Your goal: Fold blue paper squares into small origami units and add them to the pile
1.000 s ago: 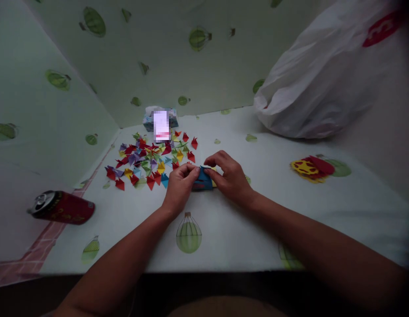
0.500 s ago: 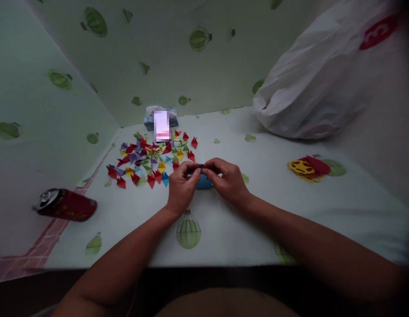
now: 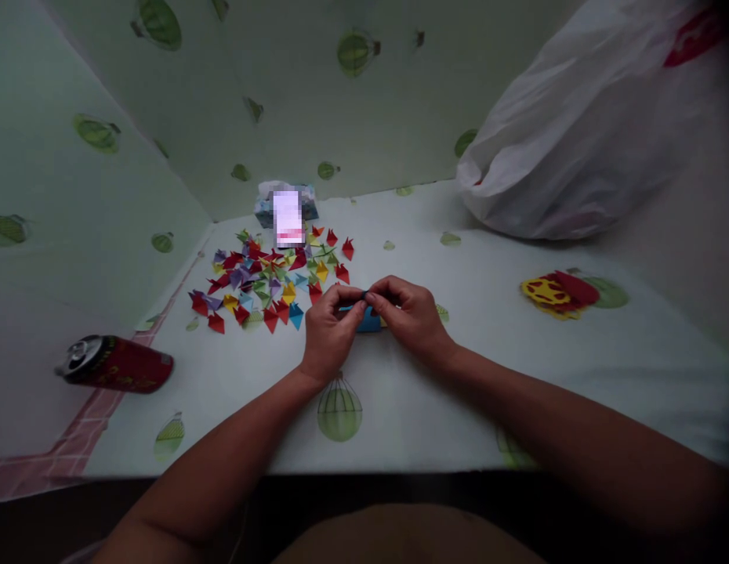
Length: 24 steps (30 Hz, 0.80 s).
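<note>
My left hand and my right hand meet fingertip to fingertip over the middle of the table. Pinched between them is a small piece of dark blue folded paper, mostly covered by the fingers. Beneath it a brighter blue paper pad lies flat, with a yellow edge at its right side. To the left of my hands spreads a pile of small folded paper cranes in red, yellow, purple, green and blue.
A tissue box with a lit phone leaning on it stands at the back. At the left edge is a red drink can. Yellow and red cutouts lie at the right, before a large white plastic bag.
My right fingers have come in from beside the blue paper to pinch it against my left fingertips. Less of the paper shows now. The view has shifted slightly.
</note>
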Each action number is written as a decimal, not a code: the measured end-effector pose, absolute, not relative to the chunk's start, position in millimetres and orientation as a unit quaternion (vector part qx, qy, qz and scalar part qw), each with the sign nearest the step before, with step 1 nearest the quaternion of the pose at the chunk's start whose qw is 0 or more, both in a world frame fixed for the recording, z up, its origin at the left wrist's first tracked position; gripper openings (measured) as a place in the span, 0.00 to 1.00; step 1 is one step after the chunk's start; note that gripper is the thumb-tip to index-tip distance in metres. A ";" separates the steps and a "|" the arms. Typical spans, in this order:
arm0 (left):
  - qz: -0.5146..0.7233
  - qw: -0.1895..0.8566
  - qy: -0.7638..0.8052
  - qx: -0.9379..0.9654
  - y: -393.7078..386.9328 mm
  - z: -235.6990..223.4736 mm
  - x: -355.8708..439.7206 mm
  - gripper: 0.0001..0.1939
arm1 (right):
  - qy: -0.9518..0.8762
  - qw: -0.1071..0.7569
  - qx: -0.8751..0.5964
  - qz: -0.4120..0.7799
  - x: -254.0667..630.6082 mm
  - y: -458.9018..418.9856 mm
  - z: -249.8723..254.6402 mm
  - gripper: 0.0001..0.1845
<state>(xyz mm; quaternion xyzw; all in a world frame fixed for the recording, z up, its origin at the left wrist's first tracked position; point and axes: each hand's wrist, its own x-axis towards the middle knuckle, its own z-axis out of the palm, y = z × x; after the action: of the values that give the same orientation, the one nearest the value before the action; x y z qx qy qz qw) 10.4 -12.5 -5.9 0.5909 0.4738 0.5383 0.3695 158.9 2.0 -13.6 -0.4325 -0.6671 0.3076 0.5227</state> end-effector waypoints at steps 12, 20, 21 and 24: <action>0.565 0.489 0.434 0.503 -8.1 -11.5 8.4 0.10 | -0.646 0.524 -0.417 0.367 159.3 2.6 -14.8 0.06; 0.576 0.503 0.428 0.482 -7.1 -9.1 8.3 0.11 | -0.654 0.519 -0.411 0.367 159.8 1.0 -12.7 0.06; 0.577 0.508 0.425 0.478 -7.4 -8.5 8.5 0.11 | -0.654 0.519 -0.410 0.366 159.9 1.1 -12.3 0.06; 0.580 0.522 0.416 0.467 -7.8 -7.3 9.4 0.11 | -0.658 0.524 -0.406 0.357 160.2 1.3 -11.4 0.05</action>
<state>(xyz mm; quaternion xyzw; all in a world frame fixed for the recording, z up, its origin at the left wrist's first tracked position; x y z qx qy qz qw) 9.4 -7.8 -7.3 0.4668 0.4157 0.5802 0.5221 160.2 1.3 -11.4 -0.4059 -0.6578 0.3571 0.5245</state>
